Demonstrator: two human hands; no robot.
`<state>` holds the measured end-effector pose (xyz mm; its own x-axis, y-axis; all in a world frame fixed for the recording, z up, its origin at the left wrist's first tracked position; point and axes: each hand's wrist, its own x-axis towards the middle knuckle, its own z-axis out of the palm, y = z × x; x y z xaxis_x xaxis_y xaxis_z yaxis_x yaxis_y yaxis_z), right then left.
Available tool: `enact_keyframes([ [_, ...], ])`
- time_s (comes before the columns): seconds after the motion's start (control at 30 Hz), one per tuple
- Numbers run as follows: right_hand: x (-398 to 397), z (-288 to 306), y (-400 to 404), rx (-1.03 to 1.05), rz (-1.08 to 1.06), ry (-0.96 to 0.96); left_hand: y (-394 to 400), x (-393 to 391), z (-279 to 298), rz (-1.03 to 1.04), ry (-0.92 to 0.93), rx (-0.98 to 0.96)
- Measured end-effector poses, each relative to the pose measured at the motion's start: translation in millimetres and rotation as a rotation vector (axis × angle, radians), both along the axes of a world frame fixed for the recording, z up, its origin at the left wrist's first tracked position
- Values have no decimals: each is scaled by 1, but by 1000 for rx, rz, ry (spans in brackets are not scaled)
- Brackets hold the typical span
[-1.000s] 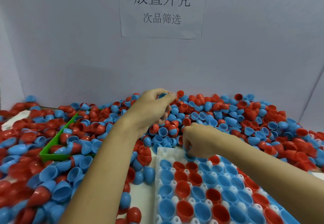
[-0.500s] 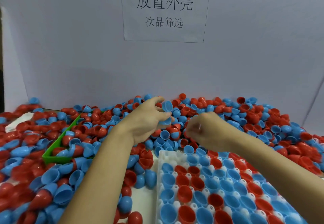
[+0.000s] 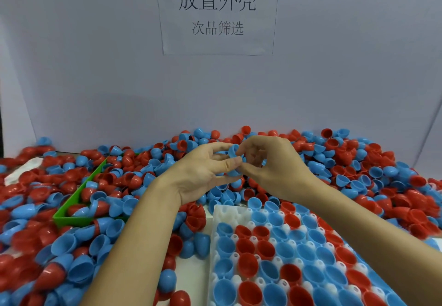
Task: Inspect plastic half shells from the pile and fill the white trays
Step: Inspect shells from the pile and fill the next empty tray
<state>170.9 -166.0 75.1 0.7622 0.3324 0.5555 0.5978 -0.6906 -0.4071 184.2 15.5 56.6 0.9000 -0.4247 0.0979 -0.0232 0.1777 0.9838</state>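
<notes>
Hands meet above the far part of the pile (image 3: 358, 162) of red and blue half shells, raised clear of it. The left hand (image 3: 203, 171) has its thumb and forefinger curled round a blue half shell (image 3: 233, 151), and the right hand (image 3: 270, 162) pinches the same shell from the other side, its fingers (image 3: 248, 144) bent over the rim. A second blue shell seems to sit just below the first between the two hands, but whether it is held or merely lies behind them cannot be told.

Near the person, a white tray (image 3: 224, 212) lies on the worktop, most of its cups filled with red and blue shells set open side up; a few cups at its far left corner show bare white. The right forearm passes over the tray's right side. To the left, a green bin (image 3: 71, 219) sits half buried in the pile and holds shells of both colours. Loose shells lie between the bin and the tray. Behind the pile stands a pale wall bearing a paper sign (image 3: 217, 11) with printed characters.
</notes>
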Motion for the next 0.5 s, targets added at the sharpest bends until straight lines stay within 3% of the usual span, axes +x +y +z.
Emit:
enact_keyframes([
  [0.27, 5, 1, 6, 11, -88, -41, 0, 0, 3, -10, -41, 11],
  [0.5, 9, 0, 7, -179, -59, 20, 10, -4, 5, 64, -46, 256],
])
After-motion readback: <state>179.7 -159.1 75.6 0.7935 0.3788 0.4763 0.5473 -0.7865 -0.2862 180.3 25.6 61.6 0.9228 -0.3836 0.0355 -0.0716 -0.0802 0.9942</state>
